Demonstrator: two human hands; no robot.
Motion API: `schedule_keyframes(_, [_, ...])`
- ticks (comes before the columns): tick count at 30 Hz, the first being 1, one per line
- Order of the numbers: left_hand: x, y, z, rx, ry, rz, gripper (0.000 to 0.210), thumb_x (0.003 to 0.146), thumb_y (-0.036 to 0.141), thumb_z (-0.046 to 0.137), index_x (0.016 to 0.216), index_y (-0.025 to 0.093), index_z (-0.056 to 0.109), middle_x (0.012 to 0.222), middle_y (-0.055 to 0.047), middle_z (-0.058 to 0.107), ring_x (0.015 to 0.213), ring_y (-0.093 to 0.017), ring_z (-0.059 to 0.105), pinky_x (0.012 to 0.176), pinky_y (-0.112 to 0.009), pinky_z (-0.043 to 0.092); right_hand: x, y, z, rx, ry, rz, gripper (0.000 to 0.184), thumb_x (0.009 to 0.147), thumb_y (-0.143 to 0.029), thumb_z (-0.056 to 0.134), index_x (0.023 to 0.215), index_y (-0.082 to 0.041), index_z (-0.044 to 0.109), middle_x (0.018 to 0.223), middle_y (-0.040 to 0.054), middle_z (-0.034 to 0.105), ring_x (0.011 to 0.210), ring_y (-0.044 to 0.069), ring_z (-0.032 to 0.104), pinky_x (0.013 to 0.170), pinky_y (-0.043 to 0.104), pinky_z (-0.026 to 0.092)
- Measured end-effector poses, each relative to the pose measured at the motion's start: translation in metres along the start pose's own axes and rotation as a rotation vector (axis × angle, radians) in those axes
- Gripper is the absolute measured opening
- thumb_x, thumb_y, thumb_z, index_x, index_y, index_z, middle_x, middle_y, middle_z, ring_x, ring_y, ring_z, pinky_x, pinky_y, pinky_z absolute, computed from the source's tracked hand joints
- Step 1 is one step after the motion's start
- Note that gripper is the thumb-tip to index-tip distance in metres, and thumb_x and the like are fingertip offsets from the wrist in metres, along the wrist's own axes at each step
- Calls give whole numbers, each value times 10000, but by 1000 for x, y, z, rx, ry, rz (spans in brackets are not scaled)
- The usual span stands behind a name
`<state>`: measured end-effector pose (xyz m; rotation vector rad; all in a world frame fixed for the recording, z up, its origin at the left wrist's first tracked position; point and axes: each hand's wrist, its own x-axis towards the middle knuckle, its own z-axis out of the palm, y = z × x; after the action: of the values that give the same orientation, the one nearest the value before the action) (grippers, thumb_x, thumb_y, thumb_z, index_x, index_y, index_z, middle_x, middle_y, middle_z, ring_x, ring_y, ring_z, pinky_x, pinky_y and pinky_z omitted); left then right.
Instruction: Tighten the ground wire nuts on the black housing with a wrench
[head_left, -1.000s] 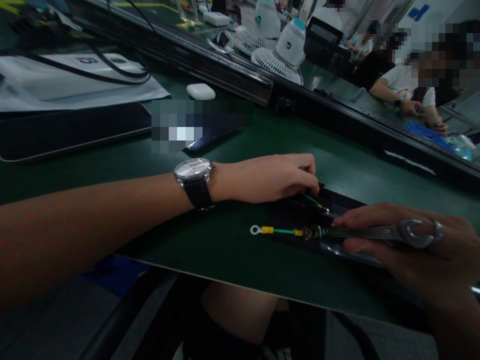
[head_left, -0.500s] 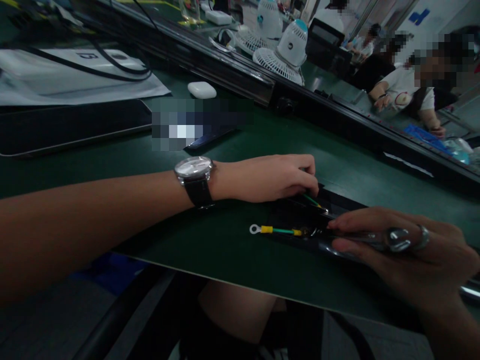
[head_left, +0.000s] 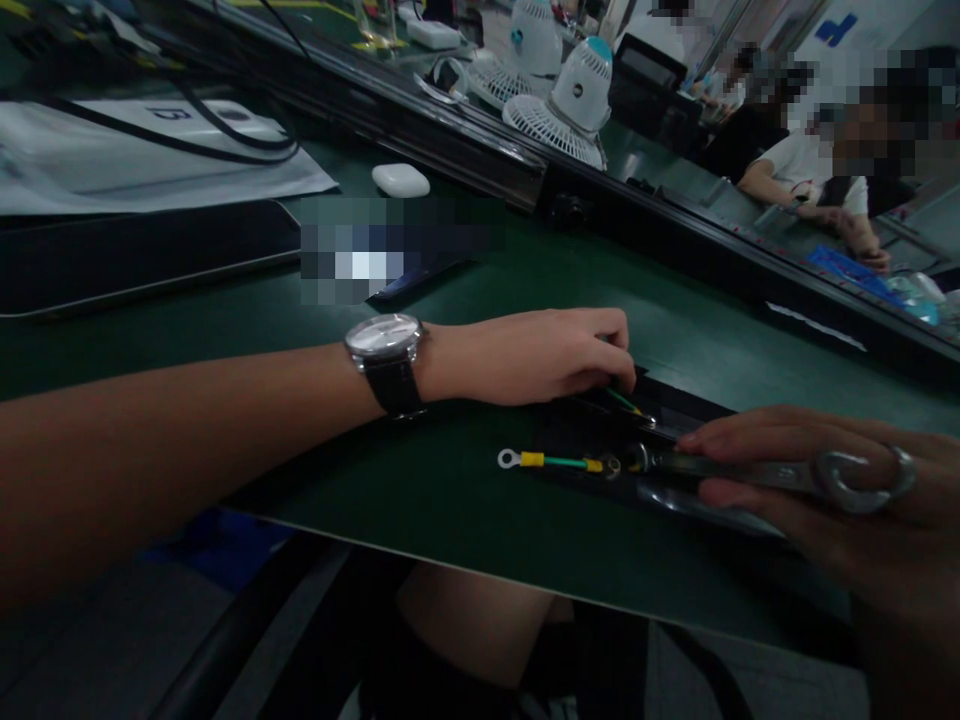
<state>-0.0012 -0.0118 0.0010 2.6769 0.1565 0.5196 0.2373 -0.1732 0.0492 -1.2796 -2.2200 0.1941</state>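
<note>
My right hand [head_left: 832,530] grips a metal combination wrench [head_left: 780,474], its open-jaw end near the ring-shaped loop by my fingers. The wrench's far head is just right of a small round fixing on a dark flat part [head_left: 577,430], apart from it. From that fixing a short green wire [head_left: 566,462] with yellow sleeves runs left to a bare ring terminal [head_left: 508,459]. My left hand [head_left: 555,352], fingers curled, rests at the part's far edge; what they hold is hidden. A second green-yellow wire [head_left: 624,402] comes out under its fingertips.
Behind my left arm lie a dark phone-like slab [head_left: 150,255], a plastic bag [head_left: 150,150] with a black cable, and a white earbud-like case [head_left: 400,180]. A dark rail [head_left: 675,240] crosses the green bench. Beyond it stand white fans [head_left: 581,90] and people sit working.
My right hand has drawn the wrench to the right, its head now off the round fixing. My left hand stays in place.
</note>
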Motion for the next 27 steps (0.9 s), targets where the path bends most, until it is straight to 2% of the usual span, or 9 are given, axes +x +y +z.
schedule_keyframes(5, [0,0,0,3,-1,7,290,998,133,511,1196,228,702,1211,-78,591,1002,-169,592,844,-264,461,-1,-1,7,-33,15,-19,233,827,-298,861,1027,-319,745,995,-57,826,827,198,802,669,321,646])
schedule_keyframes(10, [1,0,-1,20,-25,8,299,1007,124,487,1204,216,692,1215,-79,579,1024,-167,585,868,-261,459,-5,6,12,49,43,-75,274,818,-313,869,1067,-284,757,1029,-28,823,852,193,801,694,297,654])
schedule_keyframes(16, [1,1,-1,29,-30,4,294,1015,139,486,1210,223,690,1215,-77,578,1018,-168,582,866,-264,461,-2,6,12,64,-37,-99,257,863,-231,820,1103,-273,741,1063,-12,818,910,183,796,767,280,661])
schedule_keyframes(21, [1,0,0,18,-21,3,285,1015,145,491,1192,236,695,1214,-69,583,1022,-165,586,871,-256,457,3,11,5,128,-193,-172,202,950,-139,680,1113,-250,727,1147,17,795,1022,193,776,836,310,661])
schedule_keyframes(27, [0,0,0,21,-18,-7,285,994,138,525,1198,246,693,1233,-65,585,1018,-167,591,841,-252,456,-1,12,7,51,0,-54,216,867,-259,822,1069,-292,755,1014,-33,823,856,189,798,701,298,642])
